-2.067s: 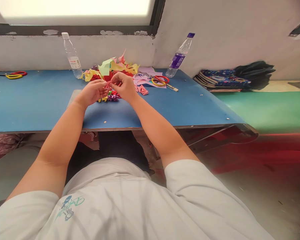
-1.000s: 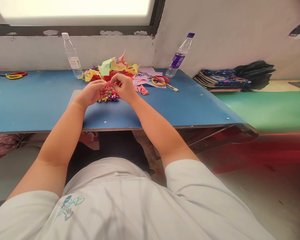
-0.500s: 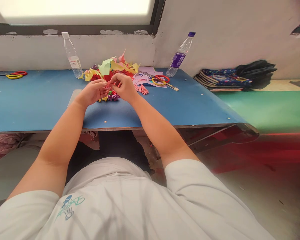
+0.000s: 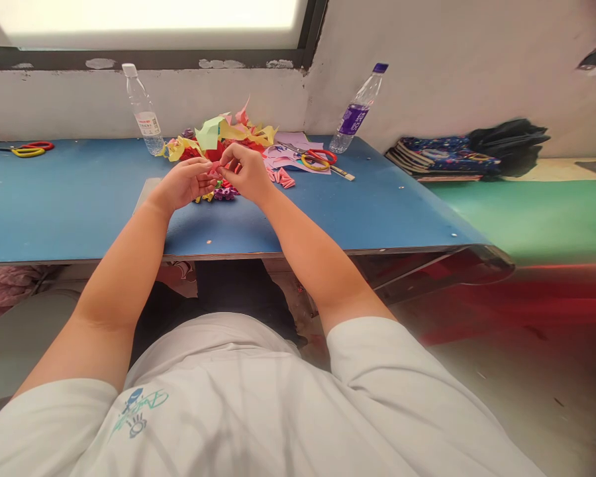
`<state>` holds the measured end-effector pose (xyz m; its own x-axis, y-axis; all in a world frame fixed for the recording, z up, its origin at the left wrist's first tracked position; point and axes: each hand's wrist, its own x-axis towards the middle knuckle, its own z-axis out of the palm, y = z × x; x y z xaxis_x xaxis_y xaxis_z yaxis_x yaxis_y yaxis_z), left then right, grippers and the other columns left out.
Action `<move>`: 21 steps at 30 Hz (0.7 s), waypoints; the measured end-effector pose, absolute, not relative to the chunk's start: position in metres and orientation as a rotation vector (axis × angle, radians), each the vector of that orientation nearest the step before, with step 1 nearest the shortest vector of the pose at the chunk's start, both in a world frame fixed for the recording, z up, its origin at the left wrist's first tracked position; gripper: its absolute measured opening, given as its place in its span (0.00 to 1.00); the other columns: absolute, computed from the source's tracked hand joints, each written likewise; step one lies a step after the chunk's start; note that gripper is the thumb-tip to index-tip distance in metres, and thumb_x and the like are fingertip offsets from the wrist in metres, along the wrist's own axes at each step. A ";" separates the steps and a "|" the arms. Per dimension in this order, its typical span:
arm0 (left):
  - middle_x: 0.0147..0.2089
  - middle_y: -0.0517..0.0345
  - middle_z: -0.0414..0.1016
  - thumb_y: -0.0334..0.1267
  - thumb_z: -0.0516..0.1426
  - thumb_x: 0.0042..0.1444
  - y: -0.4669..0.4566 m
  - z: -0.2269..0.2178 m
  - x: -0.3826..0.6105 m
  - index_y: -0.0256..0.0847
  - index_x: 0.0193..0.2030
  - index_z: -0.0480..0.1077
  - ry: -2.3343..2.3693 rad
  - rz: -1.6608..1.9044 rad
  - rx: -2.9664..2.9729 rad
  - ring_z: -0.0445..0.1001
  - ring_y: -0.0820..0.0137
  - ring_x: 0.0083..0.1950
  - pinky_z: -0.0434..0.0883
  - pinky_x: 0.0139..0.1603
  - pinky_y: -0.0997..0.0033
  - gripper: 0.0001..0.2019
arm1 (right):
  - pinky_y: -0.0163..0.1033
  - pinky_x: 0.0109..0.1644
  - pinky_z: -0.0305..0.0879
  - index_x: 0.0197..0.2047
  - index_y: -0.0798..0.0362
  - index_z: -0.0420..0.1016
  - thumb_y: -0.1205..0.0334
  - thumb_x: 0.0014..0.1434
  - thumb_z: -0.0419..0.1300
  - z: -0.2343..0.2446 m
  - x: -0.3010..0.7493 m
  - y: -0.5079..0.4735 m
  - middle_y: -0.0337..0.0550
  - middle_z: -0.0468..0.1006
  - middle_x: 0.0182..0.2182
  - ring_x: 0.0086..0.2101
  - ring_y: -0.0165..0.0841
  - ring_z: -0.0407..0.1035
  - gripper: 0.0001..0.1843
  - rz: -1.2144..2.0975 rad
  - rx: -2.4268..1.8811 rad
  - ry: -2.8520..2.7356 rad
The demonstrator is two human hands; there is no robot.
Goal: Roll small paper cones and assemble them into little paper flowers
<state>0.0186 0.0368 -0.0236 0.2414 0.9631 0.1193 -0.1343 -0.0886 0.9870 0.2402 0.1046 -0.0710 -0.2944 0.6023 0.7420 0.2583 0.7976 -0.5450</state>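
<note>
Barely anything shifts on my feed since the earlier frame: only the right fingertips change their place slightly, and both arms keep their pose. I see the right hand (image 4: 247, 173) pinching a small pink piece (image 4: 214, 168) between thumb and forefinger. My left hand (image 4: 181, 182) is half curled, its fingertips at the same piece; I cannot tell whether it grips too. That piece sits between the two hands, above the blue table (image 4: 328, 218). Beyond them I have a heap of crumpled paper (image 4: 210, 134), with small purple pieces (image 4: 224, 193) just below the fingers. Folded pink pieces (image 4: 284, 178) lie to the right, near scissors with red and yellow handles (image 4: 318, 160) resting on lilac paper (image 4: 277, 163).
</note>
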 end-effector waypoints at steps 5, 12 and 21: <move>0.42 0.56 0.88 0.41 0.80 0.62 0.036 -0.024 0.018 0.45 0.41 0.82 0.833 1.150 1.290 0.89 0.68 0.44 0.88 0.53 0.68 0.13 | 0.51 0.56 0.87 0.49 0.45 0.80 0.52 0.78 0.78 -0.071 0.241 0.103 0.39 0.84 0.44 0.40 0.37 0.77 0.12 0.390 -0.661 -1.884; 0.42 0.56 0.87 0.44 0.83 0.63 0.035 -0.024 0.018 0.44 0.40 0.82 0.861 1.169 1.318 0.92 0.64 0.45 0.90 0.58 0.61 0.16 | 0.52 0.57 0.88 0.46 0.44 0.80 0.45 0.78 0.79 -0.067 0.240 0.098 0.39 0.82 0.41 0.41 0.39 0.76 0.17 0.398 -0.675 -1.880; 0.39 0.54 0.86 0.33 0.74 0.56 0.031 -0.024 0.019 0.44 0.36 0.87 1.077 1.231 1.726 0.83 0.65 0.44 0.81 0.52 0.66 0.03 | 0.44 0.50 0.73 0.41 0.45 0.72 0.53 0.75 0.81 -0.064 0.239 0.095 0.35 0.78 0.36 0.39 0.36 0.72 0.22 0.360 -0.740 -2.025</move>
